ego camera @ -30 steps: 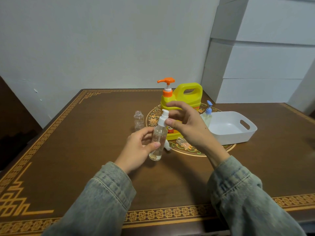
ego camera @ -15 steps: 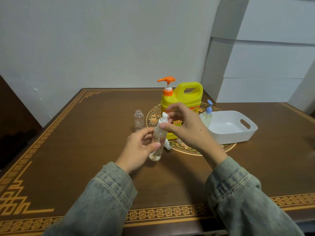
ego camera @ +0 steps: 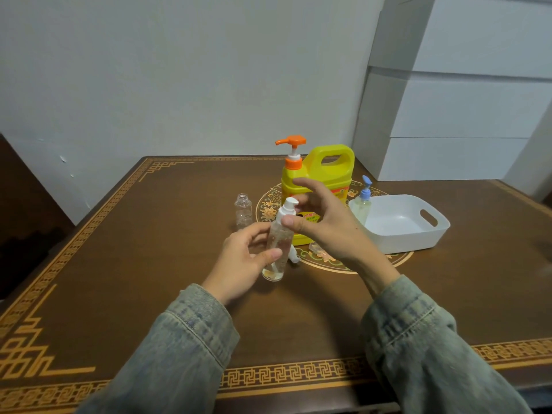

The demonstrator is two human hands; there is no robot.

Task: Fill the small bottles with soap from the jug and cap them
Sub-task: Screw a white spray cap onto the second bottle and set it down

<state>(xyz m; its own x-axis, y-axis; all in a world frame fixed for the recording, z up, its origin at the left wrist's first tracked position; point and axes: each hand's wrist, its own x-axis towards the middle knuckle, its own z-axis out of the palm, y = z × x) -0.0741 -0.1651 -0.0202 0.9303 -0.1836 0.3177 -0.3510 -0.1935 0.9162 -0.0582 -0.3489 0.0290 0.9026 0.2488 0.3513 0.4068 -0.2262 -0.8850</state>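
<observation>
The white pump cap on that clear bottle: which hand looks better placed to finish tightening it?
The right hand: its fingertips sit at the white pump cap, while the left hand grips the clear bottle lower down, steadying it upright on the table.

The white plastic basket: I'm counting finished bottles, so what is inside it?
In the white plastic basket, a small clear bottle with a blue pump cap stands at its left end. The visible floor is otherwise bare; the near wall hides the front strip.

Left hand (ego camera: 242, 258) curled in grip; right hand (ego camera: 324, 225) pinching, fingers spread.
</observation>
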